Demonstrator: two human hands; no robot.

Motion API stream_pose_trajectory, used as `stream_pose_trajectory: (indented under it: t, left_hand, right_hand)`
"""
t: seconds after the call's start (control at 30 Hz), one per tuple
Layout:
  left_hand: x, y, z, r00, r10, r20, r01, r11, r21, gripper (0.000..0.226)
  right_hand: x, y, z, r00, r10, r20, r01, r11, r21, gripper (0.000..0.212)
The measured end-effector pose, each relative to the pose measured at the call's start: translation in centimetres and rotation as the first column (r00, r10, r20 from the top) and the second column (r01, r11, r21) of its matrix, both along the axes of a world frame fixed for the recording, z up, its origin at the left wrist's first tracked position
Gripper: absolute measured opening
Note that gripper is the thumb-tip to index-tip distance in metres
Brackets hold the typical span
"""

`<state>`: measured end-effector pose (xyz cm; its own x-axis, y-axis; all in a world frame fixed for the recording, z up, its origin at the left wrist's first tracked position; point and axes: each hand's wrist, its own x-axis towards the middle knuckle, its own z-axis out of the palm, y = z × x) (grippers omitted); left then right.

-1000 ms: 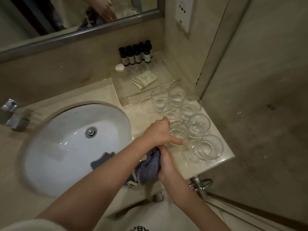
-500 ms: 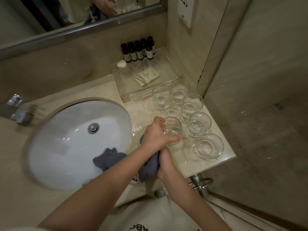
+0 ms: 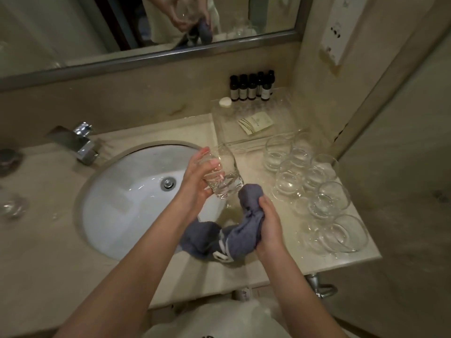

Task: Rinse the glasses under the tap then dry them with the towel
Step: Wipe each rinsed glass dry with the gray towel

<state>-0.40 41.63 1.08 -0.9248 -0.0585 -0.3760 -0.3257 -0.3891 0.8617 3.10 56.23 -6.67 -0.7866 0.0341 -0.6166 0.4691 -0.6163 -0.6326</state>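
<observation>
My left hand (image 3: 197,181) grips a clear tumbler glass (image 3: 225,176) above the right rim of the white sink (image 3: 127,203), tilted with its mouth up and away from me. Right beside the glass's base, my right hand (image 3: 269,225) holds a bunched blue-grey towel (image 3: 234,230) whose loose end hangs over the sink's edge. Several more clear glasses (image 3: 314,186) stand clustered on the marble counter to the right. The chrome tap (image 3: 81,143) sits at the back left of the sink, and no water can be seen running from it.
A clear tray (image 3: 283,123) with small dark bottles (image 3: 251,86), a white soap and a sachet sits at the back right. Another glass (image 3: 13,206) stands on the counter at far left. A mirror runs along the back wall. The counter ends at a wall on the right.
My left hand lifted one glass out of the cluster and carried it left over the sink's rim. My right hand came up with the towel beside it.
</observation>
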Motion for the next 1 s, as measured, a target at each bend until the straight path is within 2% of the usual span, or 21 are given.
stream_pose_trajectory:
  t: [0.1,0.23,0.3,0.4,0.43,0.53,0.63,0.73,0.83,0.9,1.0]
  left_hand:
    - [1.1,-2.0,-0.3,0.995,0.095,0.039,-0.097,0.995,0.031,0.056]
    - [2.5,-3.7,-0.5,0.982,0.101,0.160,-0.113,0.991,0.069,0.049]
    - [3.2,-3.0,-0.4,0.974,0.117,0.197,-0.122,0.992,0.016,0.049]
    - [4.1,-2.6,-1.0,0.979,0.126,0.158,-0.118,0.991,-0.064,0.080]
    - [4.4,-2.7,-1.0,0.981,0.124,0.149,-0.118,0.992,-0.047,0.078]
    - [4.9,-3.1,-0.6,0.982,0.098,0.161,-0.105,0.994,0.036,0.057]
    - [5.0,-3.3,-0.1,0.982,0.073,0.176,-0.096,0.987,0.128,0.049]
    - [5.2,-3.5,0.3,0.981,0.077,0.178,-0.102,0.985,0.136,0.061]
    - [5.6,-3.5,0.4,0.981,0.071,0.182,-0.099,0.983,0.153,0.053]
    - [5.7,-3.4,0.6,0.968,0.140,0.210,-0.155,0.986,0.056,0.046]
    - [6.0,-3.5,0.6,0.977,0.202,0.075,-0.168,0.932,-0.320,0.047]
  right_hand:
    - [-0.2,-1.0,2.3,0.987,-0.018,-0.157,0.040,0.990,0.138,0.021]
    - [0.9,-3.5,5.7,0.910,0.127,-0.395,0.045,0.917,0.397,0.029]
    - [1.6,-4.7,6.6,0.847,0.279,-0.453,0.025,0.829,0.558,0.034]
    - [2.6,-7.0,6.7,0.724,0.541,-0.429,0.002,0.620,0.785,0.041]
    - [2.7,-7.4,6.9,0.706,0.572,-0.417,-0.002,0.590,0.807,0.041]
    - [2.6,-7.8,7.5,0.714,0.569,-0.408,-0.020,0.598,0.801,0.038]
    - [2.1,-8.1,7.4,0.759,0.508,-0.407,-0.062,0.679,0.731,0.053]
    - [1.7,-7.9,7.2,0.820,0.411,-0.398,-0.103,0.791,0.603,0.045]
    - [1.9,-7.9,7.3,0.824,0.402,-0.398,-0.115,0.808,0.578,0.045]
    - [2.3,-7.9,7.1,0.814,0.423,-0.398,-0.108,0.783,0.612,0.055]
    - [2.7,-8.0,6.7,0.811,0.428,-0.399,-0.094,0.768,0.634,0.063]
